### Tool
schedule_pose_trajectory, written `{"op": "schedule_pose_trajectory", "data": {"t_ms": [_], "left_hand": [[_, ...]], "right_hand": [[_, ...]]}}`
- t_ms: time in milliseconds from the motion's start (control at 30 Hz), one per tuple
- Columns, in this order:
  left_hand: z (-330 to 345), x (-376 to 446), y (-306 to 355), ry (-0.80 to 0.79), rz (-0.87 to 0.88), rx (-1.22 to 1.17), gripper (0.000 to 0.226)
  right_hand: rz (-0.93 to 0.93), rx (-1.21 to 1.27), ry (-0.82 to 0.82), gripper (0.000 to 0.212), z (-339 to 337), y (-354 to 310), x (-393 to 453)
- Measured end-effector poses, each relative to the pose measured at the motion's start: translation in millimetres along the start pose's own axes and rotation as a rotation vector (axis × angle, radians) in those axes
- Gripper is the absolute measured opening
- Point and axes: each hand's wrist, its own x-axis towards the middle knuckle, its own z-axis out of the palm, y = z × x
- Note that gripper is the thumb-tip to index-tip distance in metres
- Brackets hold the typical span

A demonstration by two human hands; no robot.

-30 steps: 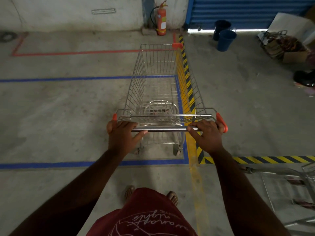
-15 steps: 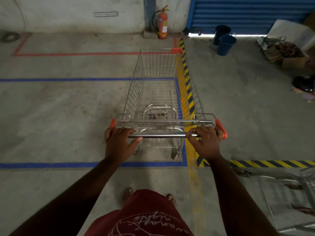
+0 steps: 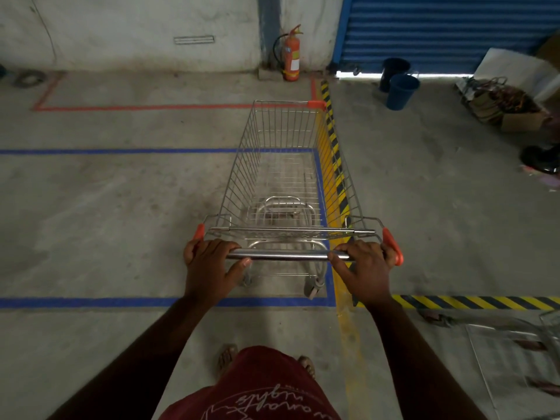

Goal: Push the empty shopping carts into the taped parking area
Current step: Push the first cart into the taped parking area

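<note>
Right now your left hand [image 3: 209,262] and right hand [image 3: 363,265] both grip the handle [image 3: 285,255] of the cart [image 3: 281,177], one near each orange end cap, fingers curled over the steel bar with the thumbs hooked underneath. The basket is empty.

What matters is the cart's long axis. It runs straight away from you, nose pointing at the far wall, and that line lies almost parallel to the right edge of the blue tape [image 3: 321,189] box. The cart sits inside the box at its right side: both rear wheels stand just past the near blue line, the right one close to the corner. The basket's right wall hangs over the yellow-and-black stripe [image 3: 333,137] beside the tape, and the nose reaches beyond the far blue line toward the red tape [image 3: 142,107].

So the cart reads as parked lengthwise but crowding the right boundary. If you want it cleaner, the correction is sideways to the left, not forward; your right hand is the nearer one to that edge and would lead the swing. Pushing straight ahead would only carry the nose further out of the box.

A second cart [image 3: 515,353] waits at your lower right, outside the tape.
</note>
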Motion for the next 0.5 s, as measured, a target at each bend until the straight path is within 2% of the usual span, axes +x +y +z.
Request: {"op": "schedule_pose_trajectory", "data": {"t_ms": [500], "left_hand": [[-7.9,3.6,1.9,-0.023,0.003,-0.054,0.037]], "right_hand": [[-0.012,0.015,0.008,0.045,-1.4,-1.3,-3.5]]}}
